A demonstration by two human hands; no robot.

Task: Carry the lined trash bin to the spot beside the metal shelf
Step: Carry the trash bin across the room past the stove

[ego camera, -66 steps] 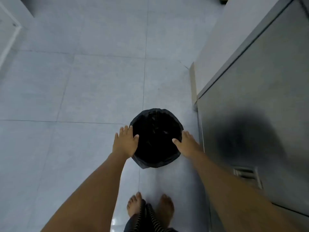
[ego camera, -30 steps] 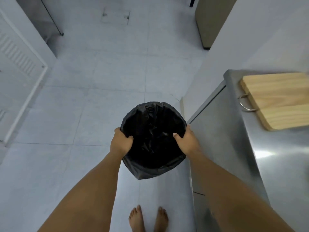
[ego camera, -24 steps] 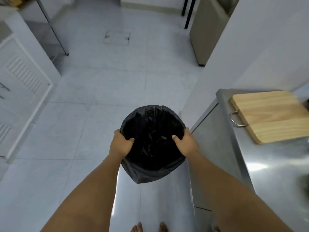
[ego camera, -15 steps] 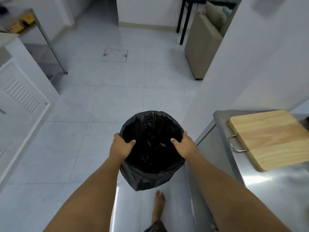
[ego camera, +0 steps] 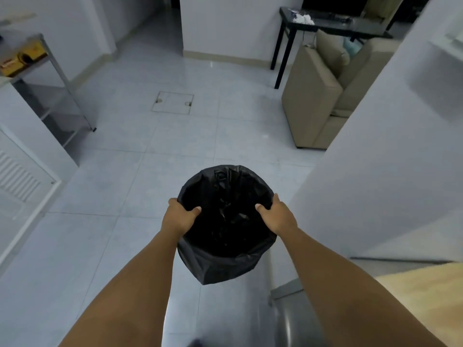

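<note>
I see one trash bin (ego camera: 226, 221) (black liner), gripped at its rim by my two closed hands: left hand (ego camera: 178, 217), right hand (ego camera: 278, 216).

Bin (ego camera: 226, 221) centre, betw both hands; metal shelf (ego camera: 53, 96) far left; sofa (ego camera: 323, 96) far right; counter (ego camera: 288, 319) near right.

beige sofa (ego camera: 315, 101) upper right | black table (ego camera: 325, 23) behind it | floor hatch (ego camera: 172, 102) centre, 2 recessed pulls | louvred white door (ego camera: 22, 181) left | wooden board (ego camera: 431, 291) lower right
</note>
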